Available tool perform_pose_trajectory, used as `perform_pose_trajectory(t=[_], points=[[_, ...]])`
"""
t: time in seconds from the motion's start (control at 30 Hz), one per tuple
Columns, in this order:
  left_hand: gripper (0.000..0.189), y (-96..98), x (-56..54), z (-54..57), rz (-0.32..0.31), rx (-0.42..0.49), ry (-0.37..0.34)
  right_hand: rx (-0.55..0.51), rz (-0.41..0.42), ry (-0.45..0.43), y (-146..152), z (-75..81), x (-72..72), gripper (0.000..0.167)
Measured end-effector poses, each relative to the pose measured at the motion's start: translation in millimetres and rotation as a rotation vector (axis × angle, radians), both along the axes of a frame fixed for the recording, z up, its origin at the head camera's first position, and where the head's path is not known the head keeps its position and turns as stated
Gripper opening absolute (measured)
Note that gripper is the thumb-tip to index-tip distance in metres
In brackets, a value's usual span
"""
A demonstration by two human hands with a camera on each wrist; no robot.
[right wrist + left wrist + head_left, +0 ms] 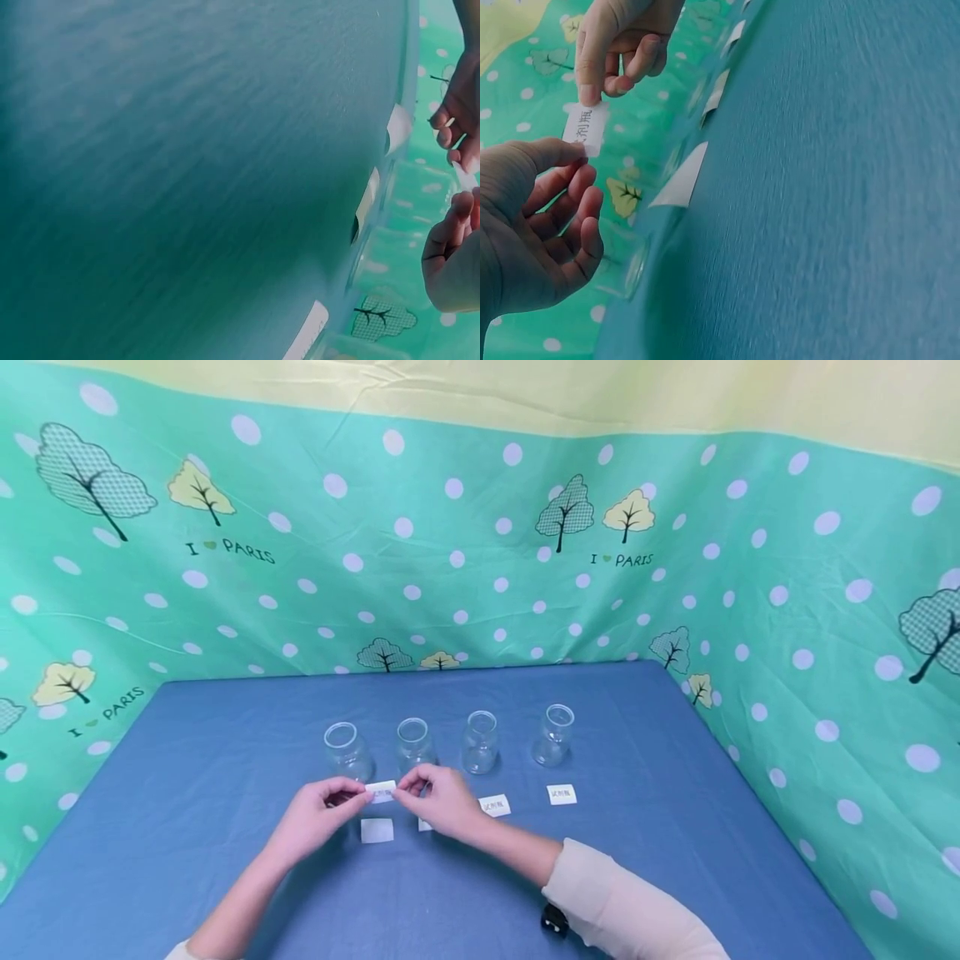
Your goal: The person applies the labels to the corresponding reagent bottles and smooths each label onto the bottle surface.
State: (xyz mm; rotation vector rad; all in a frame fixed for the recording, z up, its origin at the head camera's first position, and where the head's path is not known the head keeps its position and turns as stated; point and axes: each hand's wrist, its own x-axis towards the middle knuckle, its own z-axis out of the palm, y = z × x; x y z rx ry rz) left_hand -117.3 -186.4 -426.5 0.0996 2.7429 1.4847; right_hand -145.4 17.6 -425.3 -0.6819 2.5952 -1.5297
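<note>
Between my two hands a small white paper label with dark characters is stretched out, in front of the leftmost glass jar. My left hand pinches its left end between thumb and finger. At the other end, my right hand pinches it by fingertips. The left wrist view shows the label lifted off the table, the left hand below it and the right hand above. Behind the right hand stands a second jar, its lower part overlapped by the fingers.
Two more open glass jars continue the row rightward. On the blue cloth lie a blank-looking label, one partly hidden under the right hand, and two written labels. A small black object sits by the right sleeve.
</note>
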Motion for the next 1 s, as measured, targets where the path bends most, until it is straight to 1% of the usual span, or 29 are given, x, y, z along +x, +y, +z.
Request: perform_pose_trajectory(t=[0.17, 0.3, 0.47, 0.6, 0.7, 0.83, 1.0], points=[[0.021, -7.2, 0.9, -0.3, 0.021, -0.041, 0.026, 0.007, -0.018, -0.019, -11, -1.5, -1.1, 0.009], [0.02, -14.1, -0.3, -2.5, 0.026, -0.071, 0.045, 0.019, -0.026, -0.034, -20, -1.9, -3.8, 0.01], [0.021, -22.1, -2.9, -6.6, 0.039, -0.077, 0.05, 0.061, -0.037, -0.011, -30, -2.1, -6.0, 0.011], [0.021, -27.5, -4.2, -9.6, 0.053, -0.092, 0.054, 0.109, -0.055, 0.032, -37, -5.9, -8.4, 0.01], [0.02, -31.0, -5.3, -12.5, 0.066, -0.104, 0.071, 0.131, -0.077, 0.062, -44, -8.7, -10.5, 0.009], [0.019, -34.3, -6.6, -15.2, 0.086, -0.105, 0.097, 0.149, -0.105, 0.076, -51, -11.3, -11.7, 0.008], [0.02, -36.8, -7.6, -16.8, 0.106, -0.102, 0.106, 0.146, -0.121, 0.084, -58, -13.7, -12.7, 0.008]])
